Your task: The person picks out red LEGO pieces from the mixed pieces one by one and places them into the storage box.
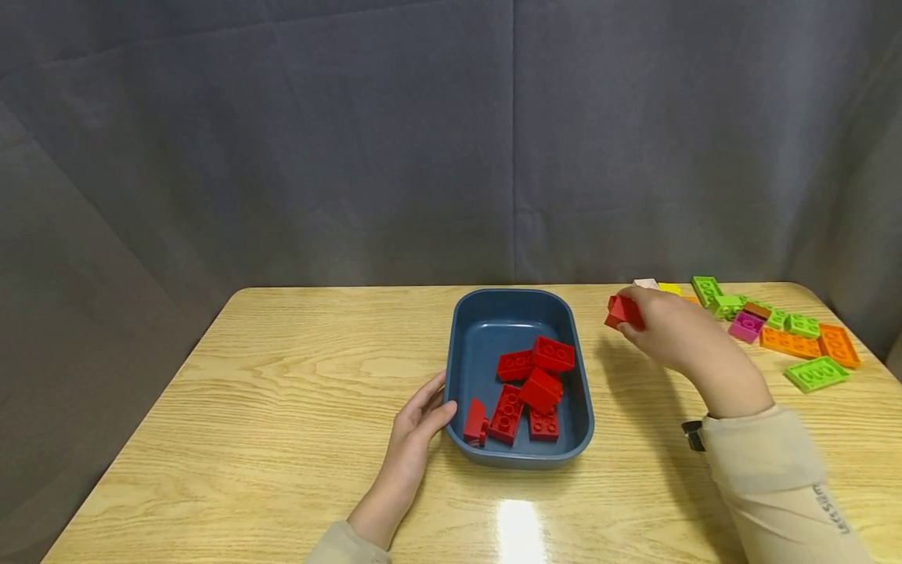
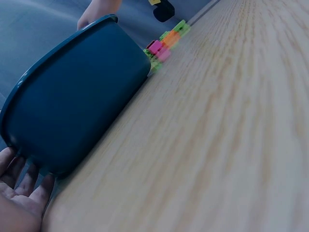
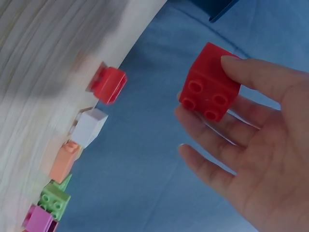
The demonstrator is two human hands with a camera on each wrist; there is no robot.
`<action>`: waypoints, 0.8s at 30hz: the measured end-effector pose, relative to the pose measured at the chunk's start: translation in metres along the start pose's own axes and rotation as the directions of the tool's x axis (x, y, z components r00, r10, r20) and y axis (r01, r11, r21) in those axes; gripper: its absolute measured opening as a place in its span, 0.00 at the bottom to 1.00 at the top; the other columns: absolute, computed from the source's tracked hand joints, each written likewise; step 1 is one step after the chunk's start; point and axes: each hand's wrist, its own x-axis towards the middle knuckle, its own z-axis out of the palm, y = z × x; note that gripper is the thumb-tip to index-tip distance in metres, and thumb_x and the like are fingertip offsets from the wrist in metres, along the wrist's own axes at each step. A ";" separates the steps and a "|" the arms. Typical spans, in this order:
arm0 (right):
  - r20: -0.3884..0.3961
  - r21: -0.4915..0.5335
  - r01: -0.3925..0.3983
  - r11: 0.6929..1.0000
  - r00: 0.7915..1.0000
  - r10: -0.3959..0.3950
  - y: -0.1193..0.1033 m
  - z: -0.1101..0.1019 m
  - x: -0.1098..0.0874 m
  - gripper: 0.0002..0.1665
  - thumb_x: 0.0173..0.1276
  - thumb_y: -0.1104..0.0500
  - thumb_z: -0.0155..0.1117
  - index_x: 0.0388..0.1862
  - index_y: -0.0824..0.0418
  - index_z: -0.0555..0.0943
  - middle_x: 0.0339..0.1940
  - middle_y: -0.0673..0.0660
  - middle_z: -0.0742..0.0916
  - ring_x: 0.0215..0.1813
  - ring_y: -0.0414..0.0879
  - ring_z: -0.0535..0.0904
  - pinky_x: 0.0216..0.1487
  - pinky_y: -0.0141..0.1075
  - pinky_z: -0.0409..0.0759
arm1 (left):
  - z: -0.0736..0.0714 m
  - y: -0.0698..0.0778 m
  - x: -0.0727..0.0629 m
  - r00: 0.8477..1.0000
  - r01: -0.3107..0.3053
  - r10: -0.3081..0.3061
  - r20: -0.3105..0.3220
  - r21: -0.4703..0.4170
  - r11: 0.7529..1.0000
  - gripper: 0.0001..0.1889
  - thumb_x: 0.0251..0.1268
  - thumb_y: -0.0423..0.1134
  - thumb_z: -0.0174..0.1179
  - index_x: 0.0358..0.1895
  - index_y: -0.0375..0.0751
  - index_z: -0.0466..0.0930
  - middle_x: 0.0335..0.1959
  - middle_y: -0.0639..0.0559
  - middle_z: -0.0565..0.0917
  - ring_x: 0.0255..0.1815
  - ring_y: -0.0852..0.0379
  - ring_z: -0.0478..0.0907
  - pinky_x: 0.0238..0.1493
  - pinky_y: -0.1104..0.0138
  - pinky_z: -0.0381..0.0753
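Observation:
A dark blue plastic bin (image 1: 465, 313) stands on the table, with several red toy bricks (image 1: 541, 390) lying loose in its near and right part. My left hand (image 1: 416, 431) holds the bin's left side, thumb at the rim and fingers against the outer wall; the left wrist view shows those fingertips low on the wall. To the right of the bin, my right hand (image 1: 669, 325) pinches a red toy brick (image 3: 210, 82) between thumb and fingers, above the table. Another red brick (image 3: 110, 85) rests on the table in the right wrist view.
At the table's right lie loose bricks: white (image 1: 644, 283), yellow (image 1: 669, 288), magenta (image 1: 747, 326), orange (image 1: 789, 343) and several green ones (image 1: 817, 374). A grey curtain (image 1: 352, 157) hangs behind the table (image 1: 282, 415).

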 end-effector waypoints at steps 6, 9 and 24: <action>-0.063 -0.014 0.060 0.998 0.996 -0.060 -0.012 0.002 -0.001 0.30 0.63 0.61 0.70 0.61 0.73 0.73 0.45 0.68 0.84 0.43 0.61 0.80 0.46 0.56 0.79 | 0.000 0.000 0.000 1.000 -0.002 0.002 -0.001 0.000 1.000 0.29 0.71 0.37 0.56 0.72 0.33 0.65 0.70 0.39 0.70 0.71 0.45 0.65 0.65 0.70 0.66; -0.088 -0.024 0.086 0.996 0.992 -0.088 -0.015 0.004 -0.001 0.29 0.62 0.61 0.70 0.60 0.73 0.74 0.45 0.68 0.84 0.42 0.61 0.80 0.46 0.56 0.80 | 0.000 0.000 0.000 1.000 -0.001 0.001 -0.002 -0.002 1.000 0.29 0.71 0.37 0.56 0.72 0.33 0.65 0.70 0.39 0.70 0.71 0.45 0.65 0.65 0.70 0.66; -0.237 -0.052 0.270 0.961 0.932 -0.275 -0.032 0.012 0.002 0.25 0.58 0.64 0.75 0.54 0.69 0.78 0.42 0.64 0.86 0.42 0.59 0.81 0.46 0.53 0.81 | 0.000 0.000 -0.001 1.000 0.000 0.000 -0.003 0.004 1.000 0.29 0.71 0.37 0.56 0.73 0.34 0.65 0.70 0.39 0.70 0.71 0.46 0.65 0.66 0.68 0.65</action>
